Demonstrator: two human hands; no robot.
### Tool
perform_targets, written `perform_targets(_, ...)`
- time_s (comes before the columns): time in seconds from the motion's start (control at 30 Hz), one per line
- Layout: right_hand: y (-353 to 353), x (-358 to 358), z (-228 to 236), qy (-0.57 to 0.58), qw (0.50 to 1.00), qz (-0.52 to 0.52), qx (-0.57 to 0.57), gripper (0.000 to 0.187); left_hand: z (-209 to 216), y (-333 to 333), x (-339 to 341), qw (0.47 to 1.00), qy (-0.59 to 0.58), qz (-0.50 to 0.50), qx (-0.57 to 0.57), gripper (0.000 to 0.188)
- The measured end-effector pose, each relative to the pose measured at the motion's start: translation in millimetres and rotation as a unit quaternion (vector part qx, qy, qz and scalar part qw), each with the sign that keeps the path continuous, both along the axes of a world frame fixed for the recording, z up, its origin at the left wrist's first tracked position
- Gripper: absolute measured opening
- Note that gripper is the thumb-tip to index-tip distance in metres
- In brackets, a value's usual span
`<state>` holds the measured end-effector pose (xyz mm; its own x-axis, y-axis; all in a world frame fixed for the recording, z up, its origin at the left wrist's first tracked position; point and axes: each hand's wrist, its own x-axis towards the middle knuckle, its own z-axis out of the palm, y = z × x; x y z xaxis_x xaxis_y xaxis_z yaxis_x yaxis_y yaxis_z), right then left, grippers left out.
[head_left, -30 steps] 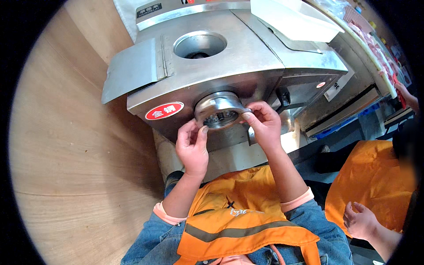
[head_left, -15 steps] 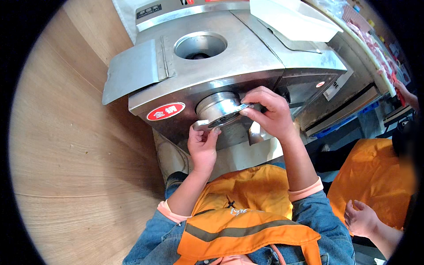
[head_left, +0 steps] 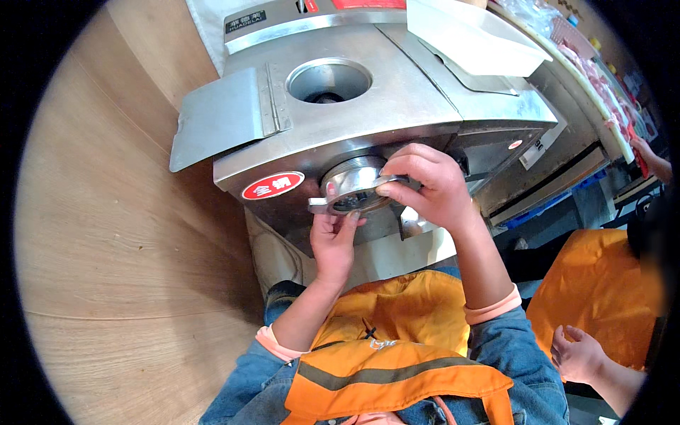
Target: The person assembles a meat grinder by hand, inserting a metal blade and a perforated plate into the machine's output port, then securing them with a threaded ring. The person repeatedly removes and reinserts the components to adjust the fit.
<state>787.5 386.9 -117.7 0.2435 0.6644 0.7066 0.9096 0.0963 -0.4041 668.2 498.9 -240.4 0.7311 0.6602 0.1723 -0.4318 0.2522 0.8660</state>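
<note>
In the head view, a shiny metal ring nut with flat lugs sits at the threaded outlet of a stainless-steel meat grinder. My right hand pinches its right lug between thumb and fingers. From below, my left hand supports the rim, thumb on the front edge and fingers underneath, just beneath the left lug. Dark metal parts show inside the ring. Above it, the grinder's round feed opening lies uncovered.
A hinged metal flap juts out at the grinder's left. A white plastic tray rests on its right top. Wood-grain surface fills the left. At right, another person's hand hangs beside an orange apron; meat lies on a far counter.
My left hand has slipped from the left lug to beneath the ring nut's rim. The right hand keeps its pinch on the right lug. The whole view has shifted slightly.
</note>
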Motion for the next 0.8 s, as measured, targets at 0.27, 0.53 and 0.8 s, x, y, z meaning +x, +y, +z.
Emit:
perform_targets(0.27, 9.1, -2.1, 18.9, -0.081, 0.995, 0.02, -0.059, 0.023, -5.6, -10.2, 10.7, 0.995, 0.026, -0.071, -0.067, 0.022)
perform_targets(0.53, -1.3, -22.4, -38.4, 0.01, 0.987, -0.126, 0.099, 0.039, 10.2, -16.0, 10.3, 0.987, 0.071, -0.048, -0.136, 0.021)
perform_targets(0.8, 3.0, -39.3, -96.9, 0.105, 0.964, -0.238, 0.063, 0.022, 15.7, -8.4, 4.2, 0.989, 0.127, -0.072, -0.015, 0.027)
